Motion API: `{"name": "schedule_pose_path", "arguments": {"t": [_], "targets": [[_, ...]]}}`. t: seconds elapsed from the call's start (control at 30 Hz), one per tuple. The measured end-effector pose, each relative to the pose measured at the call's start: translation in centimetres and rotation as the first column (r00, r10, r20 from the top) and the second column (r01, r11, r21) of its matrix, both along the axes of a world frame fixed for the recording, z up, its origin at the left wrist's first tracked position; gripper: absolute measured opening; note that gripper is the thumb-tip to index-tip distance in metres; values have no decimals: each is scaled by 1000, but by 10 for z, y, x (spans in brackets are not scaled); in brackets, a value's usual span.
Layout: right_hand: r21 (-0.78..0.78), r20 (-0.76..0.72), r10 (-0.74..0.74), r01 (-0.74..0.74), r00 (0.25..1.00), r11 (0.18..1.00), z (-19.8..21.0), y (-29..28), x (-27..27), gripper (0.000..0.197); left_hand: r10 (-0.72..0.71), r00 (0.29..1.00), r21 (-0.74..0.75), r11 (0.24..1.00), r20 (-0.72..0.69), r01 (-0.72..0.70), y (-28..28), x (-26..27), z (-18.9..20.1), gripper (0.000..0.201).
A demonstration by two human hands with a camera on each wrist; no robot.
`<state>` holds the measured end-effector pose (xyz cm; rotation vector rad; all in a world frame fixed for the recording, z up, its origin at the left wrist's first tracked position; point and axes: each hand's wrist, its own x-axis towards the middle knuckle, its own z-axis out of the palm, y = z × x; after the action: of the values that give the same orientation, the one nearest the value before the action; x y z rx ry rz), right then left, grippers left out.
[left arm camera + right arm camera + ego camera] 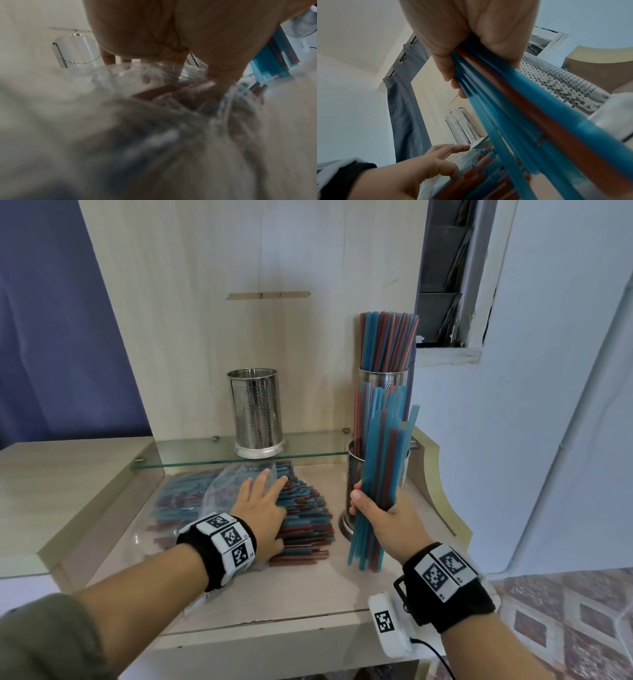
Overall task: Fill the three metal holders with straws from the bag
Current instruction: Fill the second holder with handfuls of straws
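Nearest to us in the head view is our right hand (380, 517), fingers wrapped around a bundle of blue and red straws (380, 474) held almost upright, lower ends hanging just above the wooden table (308, 594). Right behind the bundle, near the table's right edge, stands a perforated metal holder (354, 484) with a few straws in it. Our left hand (262, 508) lies flat with fingers spread on the clear plastic bag (212, 494) and on the loose straws (308, 518) fanned out of its mouth, in the middle of the table. Along the back edge runs a glass shelf (191, 455). On it, toward the middle, stands an empty holder (257, 412); at its right end a third holder (383, 376) is packed with upright straws.

From the left wrist we see the palm (171, 33) from beneath, fingers stretched forward and pressing crinkled plastic over red straws. Much of this view is blurred. Blue straws (267, 63) show at the right, and the empty holder (75, 51) at the left.

From the right wrist our fingers (447, 70) curl tightly around the bundle (522, 108), which runs down toward the lower right. Just beside it is the perforated wall of the near holder (559, 83). Below, our left hand (423, 166) rests on the pile of straws (484, 169), with the empty holder (464, 128) beyond it.
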<state>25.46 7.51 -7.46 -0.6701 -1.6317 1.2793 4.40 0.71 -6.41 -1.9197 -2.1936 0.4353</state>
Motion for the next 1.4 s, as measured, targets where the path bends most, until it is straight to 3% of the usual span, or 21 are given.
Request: {"name": "schedule_pose_path", "arguments": {"t": [0.37, 0.5, 0.63, 0.9, 1.07, 1.13, 1.23, 1.33, 1.4], "targets": [[42, 11, -58, 57, 998, 997, -8, 6, 1, 10, -72, 976, 184, 982, 205, 34, 16, 0, 13, 42], [26, -13, -71, 72, 997, 997, -12, 6, -2, 15, -154, 934, 322, 946, 323, 45, 25, 16, 26, 22], [46, -6, -86, 86, 996, 995, -15, 8, -2, 16, -362, 783, 521, 852, 505, 58, 27, 28, 43, 13], [46, 6, -70, 70, 998, 997, -16, 10, -1, 16, -637, 621, 824, 566, 456, -25, 27, 36, 77, 26], [60, 30, -43, 41, 999, 997, -12, 12, -1, 17, -810, 336, 875, 468, 481, -123, 7, 45, 119, 5], [62, 38, -23, 20, 999, 998, -10, 13, -2, 17, -832, 207, 857, 493, 515, -153, 0, 52, 127, 6], [77, 19, 14, -15, 1000, 997, -5, 12, -4, 18, -779, 71, 772, 597, 623, -216, 1, 61, 120, 9], [103, -28, 37, -34, 999, 994, 5, 4, -6, 27, -706, 42, 692, 678, 707, -248, 8, 70, 98, 12], [158, -10, 47, -45, 999, 986, 13, -1, -6, 39, -672, -14, 646, 717, 740, -262, 11, 77, 86, 20]]}}
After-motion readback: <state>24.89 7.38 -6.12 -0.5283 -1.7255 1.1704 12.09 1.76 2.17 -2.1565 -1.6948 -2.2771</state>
